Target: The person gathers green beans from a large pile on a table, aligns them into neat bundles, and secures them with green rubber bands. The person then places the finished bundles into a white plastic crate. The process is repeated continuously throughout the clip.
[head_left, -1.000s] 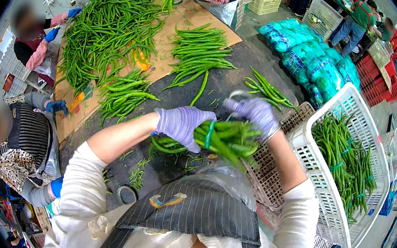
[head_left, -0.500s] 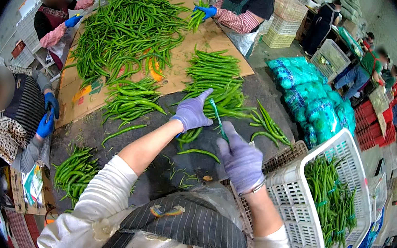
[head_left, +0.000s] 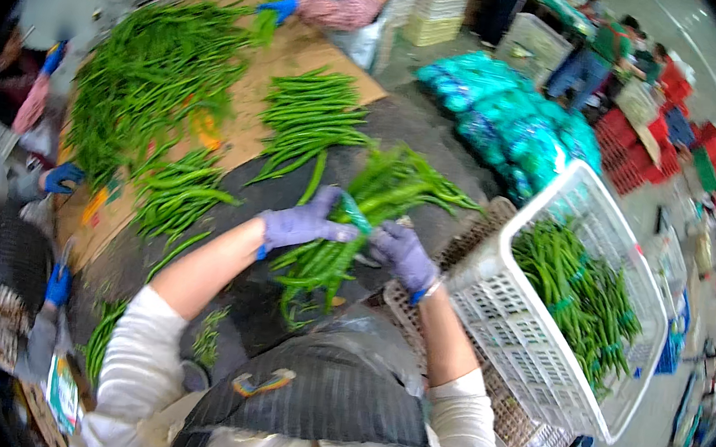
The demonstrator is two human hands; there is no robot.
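Note:
A bundle of long green chili peppers is held just above the dark tabletop in front of me, tips spreading right and other ends hanging toward me. Round its middle runs a teal strip of tape. My left hand, in a purple glove, is closed on the bundle's left side, thumb beside the strip. At the right end of the strip, the fingers of my right hand, gloved alike, are pinched together on it. Farther off lies a loose row of green chili peppers.
A white plastic crate with tied pepper bundles stands tilted at my right. Teal bags lie beyond it. A large pepper heap covers the cardboard. Co-workers' blue-gloved hands are at the far and left edges.
My hands have come together around a bundle drawn from the row. The teal strip, earlier held out in my right hand, now wraps the bundle. The view has shifted.

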